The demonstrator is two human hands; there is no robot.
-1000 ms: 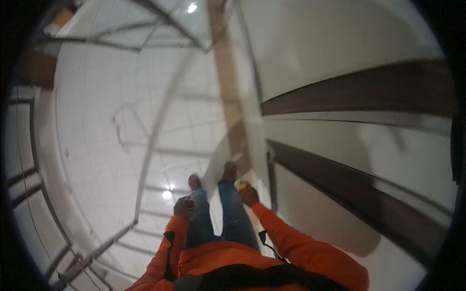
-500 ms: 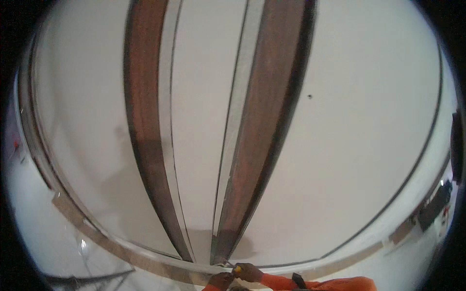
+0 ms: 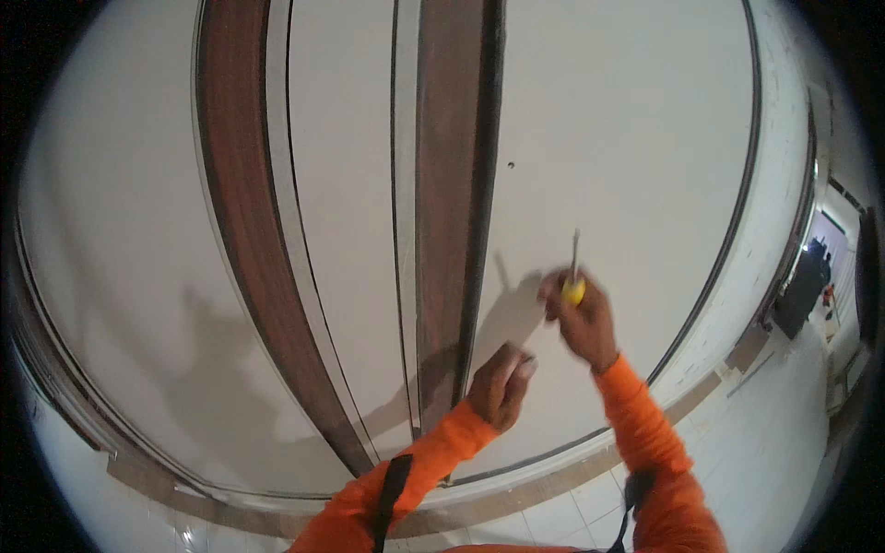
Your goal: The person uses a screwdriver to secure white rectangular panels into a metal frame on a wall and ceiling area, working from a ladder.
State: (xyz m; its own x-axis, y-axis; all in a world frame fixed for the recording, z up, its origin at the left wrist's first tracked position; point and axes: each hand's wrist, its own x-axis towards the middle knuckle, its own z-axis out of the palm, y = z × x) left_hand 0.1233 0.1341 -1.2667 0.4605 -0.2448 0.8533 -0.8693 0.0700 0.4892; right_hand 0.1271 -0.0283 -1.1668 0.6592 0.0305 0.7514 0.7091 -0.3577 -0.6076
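A screwdriver (image 3: 575, 290) with a yellow handle and a thin metal shaft is gripped in my right hand (image 3: 586, 321). Its tip points up, in front of the pale right-hand panel (image 3: 627, 184). Lower and to the left, my left hand (image 3: 501, 387) is closed, thumb against fingers. Whatever small thing it may pinch is too unclear to name. Above both hands the panel has a small dark hole or screw spot (image 3: 511, 166), apart from the screwdriver tip.
Two dark reddish-brown wood strips (image 3: 450, 184) with grey edging run down between the pale panels. A brown strip (image 3: 516, 487) borders the white tiled floor (image 3: 572, 516) below. Far right, a dark object (image 3: 800, 293) stands near a bright opening.
Both hands have risen from the bottom of the strips to the right panel and moved apart. The screwdriver came up in my right hand. The view has shifted rightward.
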